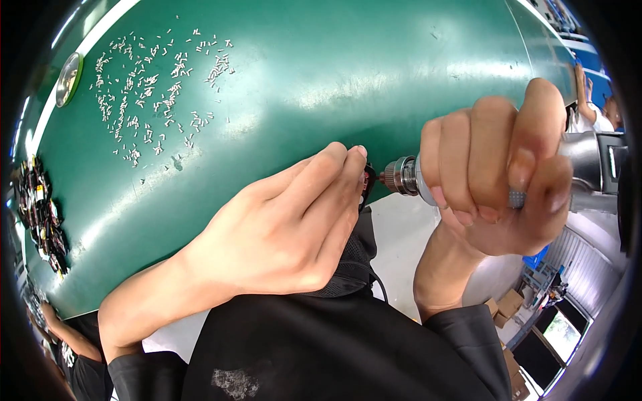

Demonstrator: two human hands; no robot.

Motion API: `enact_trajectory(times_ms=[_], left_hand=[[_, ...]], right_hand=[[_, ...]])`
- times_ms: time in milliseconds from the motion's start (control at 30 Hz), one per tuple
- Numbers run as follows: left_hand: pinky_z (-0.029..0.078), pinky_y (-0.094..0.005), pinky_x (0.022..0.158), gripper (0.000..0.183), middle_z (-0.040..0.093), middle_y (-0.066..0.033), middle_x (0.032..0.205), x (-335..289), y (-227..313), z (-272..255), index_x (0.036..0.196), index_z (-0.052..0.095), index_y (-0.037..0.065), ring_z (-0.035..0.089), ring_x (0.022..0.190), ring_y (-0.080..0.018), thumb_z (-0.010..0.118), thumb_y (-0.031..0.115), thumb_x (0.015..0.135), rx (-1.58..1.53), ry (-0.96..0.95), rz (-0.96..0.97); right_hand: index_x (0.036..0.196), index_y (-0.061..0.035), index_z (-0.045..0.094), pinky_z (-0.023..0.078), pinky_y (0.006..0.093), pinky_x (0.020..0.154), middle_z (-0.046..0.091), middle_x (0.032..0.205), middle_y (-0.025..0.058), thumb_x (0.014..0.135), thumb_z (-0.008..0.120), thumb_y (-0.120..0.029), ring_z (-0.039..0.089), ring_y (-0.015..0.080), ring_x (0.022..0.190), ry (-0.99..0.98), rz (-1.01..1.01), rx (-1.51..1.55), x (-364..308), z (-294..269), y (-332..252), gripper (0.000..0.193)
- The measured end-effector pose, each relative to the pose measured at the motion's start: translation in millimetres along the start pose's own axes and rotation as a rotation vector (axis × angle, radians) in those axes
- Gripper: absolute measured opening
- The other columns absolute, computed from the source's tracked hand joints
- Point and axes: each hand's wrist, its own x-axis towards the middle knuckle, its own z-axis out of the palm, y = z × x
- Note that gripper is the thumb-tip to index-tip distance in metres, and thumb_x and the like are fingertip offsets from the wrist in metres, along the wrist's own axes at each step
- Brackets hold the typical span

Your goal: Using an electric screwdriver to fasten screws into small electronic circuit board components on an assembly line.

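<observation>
Screwdriver [468,175] gripped in right hand [498,167], tip against small part | left hand [281,227] fingers [341,167] pinched part at bench [321,73] edge | best kept square, steady | screws [147,93] scattered beyond

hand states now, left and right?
Left hand: closed, pinching a small dark part at the driver tip.
Right hand: closed around the electric screwdriver.

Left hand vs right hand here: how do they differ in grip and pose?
The left hand pinches a small dark part at its fingertips; the right hand wraps fully round a silver power screwdriver. The left hand lies flat and extended, the right is fisted. Both meet at the tool's tip, over the green belt.
</observation>
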Motion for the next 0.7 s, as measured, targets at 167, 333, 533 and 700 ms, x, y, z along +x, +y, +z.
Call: enact_trajectory(times_ms=[167,333,533,700], left_hand=[[0.053,-0.0367,0.081,0.033,0.062,-0.0234,0.103,-2,2,-19,0.088,0.065,-0.011,0.06,0.098,-0.0323,0.063,0.008,0.061,0.102,-0.099,0.014],[0.051,-0.0354,0.085,0.026,0.061,-0.0183,0.097,-18,2,-14,0.084,0.063,-0.008,0.057,0.099,-0.0295,0.06,0.015,0.071,0.017,-0.115,-0.031],[0.052,-0.0363,0.081,0.045,0.058,-0.0174,0.11,-84,-4,-91,0.107,0.058,-0.004,0.059,0.096,-0.0307,0.075,0.016,0.069,0.094,0.1,-0.483],[0.048,-0.0387,0.083,0.036,0.062,-0.0151,0.101,-189,-36,-196,0.108,0.06,0.001,0.059,0.094,-0.0316,0.073,0.004,0.075,0.672,0.329,-1.047]], right_hand=[[0.082,-0.0108,0.043,0.038,0.0214,0.043,0.044,0.053,-0.0042,0.092,0.059,-0.023,0.041,0.0068,0.039,0.041,-0.08,0.133,11,14,3,0.023],[0.076,-0.0106,0.047,0.04,0.0174,0.036,0.048,0.047,-0.0045,0.084,0.072,-0.016,0.044,0.0054,0.033,0.102,-0.191,0.375,5,3,16,0.027],[0.077,-0.0085,0.041,0.035,0.0194,0.036,0.039,0.044,-0.0019,0.086,0.066,-0.008,0.036,0.0059,0.032,0.302,-0.237,0.636,-3,-7,15,0.026],[0.083,-0.0094,0.036,0.032,0.0214,0.041,0.033,0.048,-0.0023,0.094,0.055,-0.011,0.031,0.0065,0.037,0.383,-0.15,0.611,-12,-1,30,0.022]])
